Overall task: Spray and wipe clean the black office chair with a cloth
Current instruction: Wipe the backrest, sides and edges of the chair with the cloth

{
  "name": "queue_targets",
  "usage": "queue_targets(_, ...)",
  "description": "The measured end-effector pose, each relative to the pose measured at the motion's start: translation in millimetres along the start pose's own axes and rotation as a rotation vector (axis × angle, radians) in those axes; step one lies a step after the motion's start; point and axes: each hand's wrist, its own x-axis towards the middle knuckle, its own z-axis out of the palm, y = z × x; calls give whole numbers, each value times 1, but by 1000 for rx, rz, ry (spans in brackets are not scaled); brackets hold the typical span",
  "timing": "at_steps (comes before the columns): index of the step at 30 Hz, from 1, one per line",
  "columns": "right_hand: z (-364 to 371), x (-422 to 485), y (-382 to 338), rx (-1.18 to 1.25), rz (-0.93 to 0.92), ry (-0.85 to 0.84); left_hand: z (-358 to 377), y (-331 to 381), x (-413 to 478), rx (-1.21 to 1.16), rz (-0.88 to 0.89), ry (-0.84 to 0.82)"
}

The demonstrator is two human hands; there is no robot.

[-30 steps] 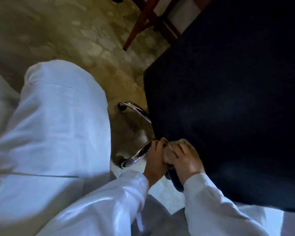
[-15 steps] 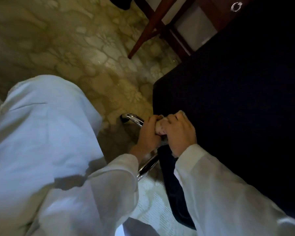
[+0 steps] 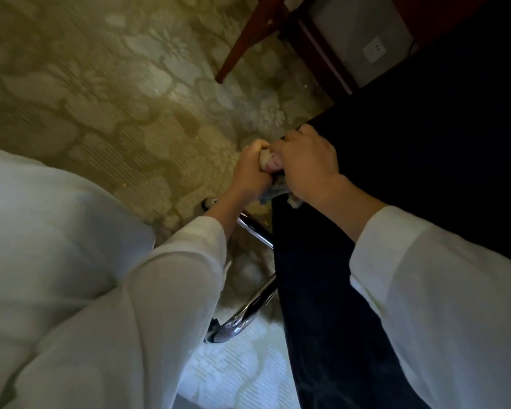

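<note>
Both hands meet at the chair (image 3: pixel 410 202) edge, left hand (image 3: pixel 250 175) beside right hand (image 3: pixel 307 166).

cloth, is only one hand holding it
No, the left hand and right hand both grip the cloth at the black chair.

left grip (image 3: pixel 250 172): curled round cloth (image 3: pixel 270 164) | right grip (image 3: pixel 305 163): curled on cloth, knuckles up | grips touching, arms forward

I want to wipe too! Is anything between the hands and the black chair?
Only the cloth: the left hand and right hand both grip it at the chair's edge. Nothing else visible is in the way.
</note>
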Motion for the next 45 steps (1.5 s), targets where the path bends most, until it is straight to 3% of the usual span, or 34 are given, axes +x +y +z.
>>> queue_targets(6, 4, 15, 6, 7, -6, 15, 5, 6, 4, -125, -123, -73)
queue_targets(12, -2, -16, 0, -113, -50, -44, 9, 12, -23, 14, -65, -24)
queue_targets(19, -7, -114, -2, -80, -70, -56, 39, 19, -116, 167, 4, -65)
queue_targets(21, -5, -152, -6, -19, -39, -3, 46, 32, -147, 257, 104, -91)
queue_targets(24, 1, -207, -6, 180, 95, 216, 62, 46, -193, 392, 194, -93)
queue_targets(27, 16, -265, -5, 173, 40, 214, 88, 53, -248, 475, 185, -83)
queue_targets(30, 25, -324, -3, 180, 27, 177, 116, 53, -300, 508, 232, -77)
queue_targets(36, 55, -410, -5, 317, 166, 486, 154, 52, -367, 464, 305, -126)
queue_targets(41, 64, -399, -6, 292, 118, 407, 157, 50, -370, 414, 263, -96)
queue_targets(45, 38, -366, -4, 220, 32, 322, 141, 51, -338, 362, 202, 19)
